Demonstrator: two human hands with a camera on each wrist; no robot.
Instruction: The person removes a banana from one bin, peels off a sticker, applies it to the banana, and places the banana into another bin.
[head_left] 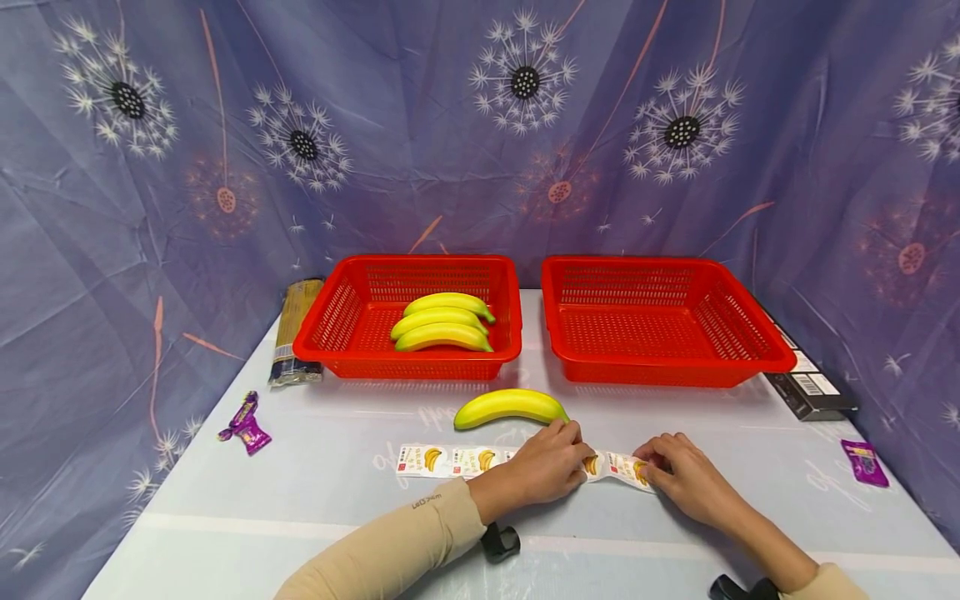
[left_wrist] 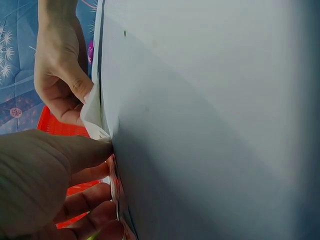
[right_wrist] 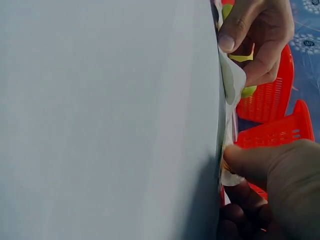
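A strip of banana-picture stickers (head_left: 426,461) lies across the table, its right part lifted in a bend. My left hand (head_left: 551,462) grips the strip near its middle, thumb on the near side and fingers bent beyond. At the right end, my right hand (head_left: 686,475) pinches the strip between thumb and fingers. The white backing (left_wrist: 92,117) shows between both hands in the left wrist view, and the same raised bend (right_wrist: 235,80) appears in the right wrist view. Just behind my left hand rests a yellow banana (head_left: 510,406), its stem end close to the fingers.
A red basket (head_left: 420,367) at the back left holds three bananas (head_left: 442,322). Beside it stands a second red basket (head_left: 675,375). A noodle-like packet (head_left: 297,333) and purple wrapped candy (head_left: 246,425) lie left; a black box (head_left: 810,392) and purple packet (head_left: 865,462) lie right.
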